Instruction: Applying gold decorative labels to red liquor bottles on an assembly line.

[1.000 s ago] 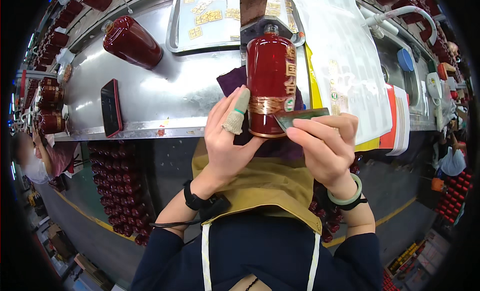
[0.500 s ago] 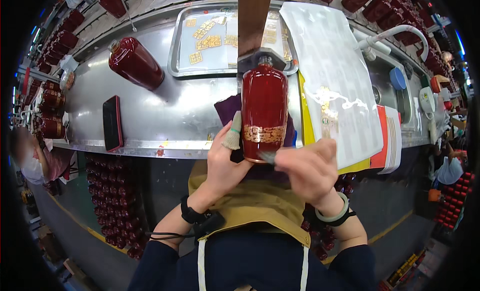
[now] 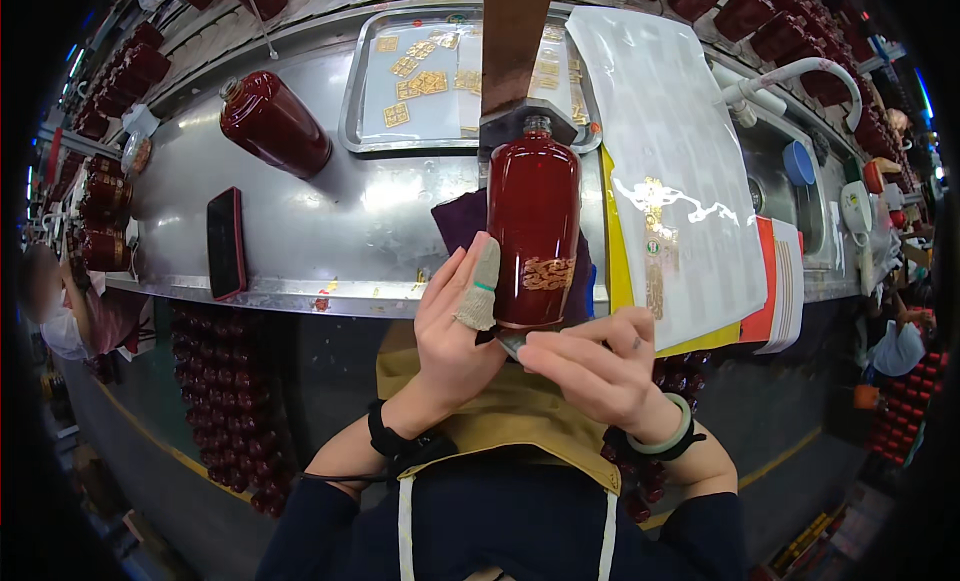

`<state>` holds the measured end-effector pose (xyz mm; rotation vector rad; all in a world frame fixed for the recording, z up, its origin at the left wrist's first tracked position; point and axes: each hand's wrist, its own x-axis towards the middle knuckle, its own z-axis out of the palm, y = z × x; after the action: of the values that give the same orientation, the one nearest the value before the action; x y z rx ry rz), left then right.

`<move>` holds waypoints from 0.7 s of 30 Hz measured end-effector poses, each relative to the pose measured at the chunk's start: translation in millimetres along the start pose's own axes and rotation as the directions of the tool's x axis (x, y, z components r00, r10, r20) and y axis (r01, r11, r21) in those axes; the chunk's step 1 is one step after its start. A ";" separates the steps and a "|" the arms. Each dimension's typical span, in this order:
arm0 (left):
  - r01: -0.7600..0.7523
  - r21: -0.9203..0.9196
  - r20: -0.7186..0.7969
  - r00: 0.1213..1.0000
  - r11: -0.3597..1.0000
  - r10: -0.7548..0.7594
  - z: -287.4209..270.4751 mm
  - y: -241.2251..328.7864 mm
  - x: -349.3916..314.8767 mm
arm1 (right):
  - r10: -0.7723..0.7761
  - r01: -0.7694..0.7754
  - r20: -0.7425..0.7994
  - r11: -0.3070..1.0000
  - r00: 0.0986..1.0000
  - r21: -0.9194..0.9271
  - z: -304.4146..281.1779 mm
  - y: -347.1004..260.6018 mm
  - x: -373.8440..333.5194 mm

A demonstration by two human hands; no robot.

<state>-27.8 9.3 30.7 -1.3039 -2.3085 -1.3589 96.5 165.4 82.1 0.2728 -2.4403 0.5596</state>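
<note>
The red bottle (image 3: pixel 535 206) is at the near edge of the counter (image 3: pixel 290 231), its clear neck toward the far edge and its base toward the person, with a gold pattern low on its front. The left hand (image 3: pixel 448 346) has its grip on the bottle's lower left side, grasping it; a pale cloth finger cover (image 3: pixel 482 293) with a green band sits on one finger. The right hand (image 3: pixel 603 369) pinches a small dark piece (image 3: pixel 512 341) right at the bottle's base; most of that piece is hidden by the fingers, and whether it touches the glass I cannot tell. A purple cloth (image 3: pixel 458 221) spreads beneath and beside the bottle.

To the left, a phone (image 3: pixel 226 246) lies close to the counter's near edge, and a second red bottle (image 3: pixel 278 126) is farther back. Toward the far edge, a metal tray (image 3: pixel 350 126) bears gold labels (image 3: pixel 428 83). Right of the held bottle, a white sheet (image 3: pixel 690 111) covers part of a yellow sheet (image 3: pixel 617 241), reaching near the counter's front edge.
</note>
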 end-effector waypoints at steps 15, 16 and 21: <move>0.134 -0.190 0.000 0.991 0.973 -0.136 -0.8 -2.9 -6.6 | -0.030 -0.004 -0.111 0.955 0.993 -0.297 -0.2 44.6 39.5; 0.195 -0.244 0.059 0.981 0.950 -0.186 1.9 -11.6 -11.3 | -0.092 0.084 -0.035 0.978 0.995 -0.191 5.9 35.0 26.2; 0.115 -0.134 0.033 0.993 0.984 -0.112 0.4 -5.2 -2.6 | -0.051 0.049 0.060 0.998 0.997 0.032 10.6 34.4 42.2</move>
<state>-30.0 6.9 25.8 -1.2505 -2.3773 -1.5696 46.6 188.6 88.9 0.3670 -2.4780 0.5745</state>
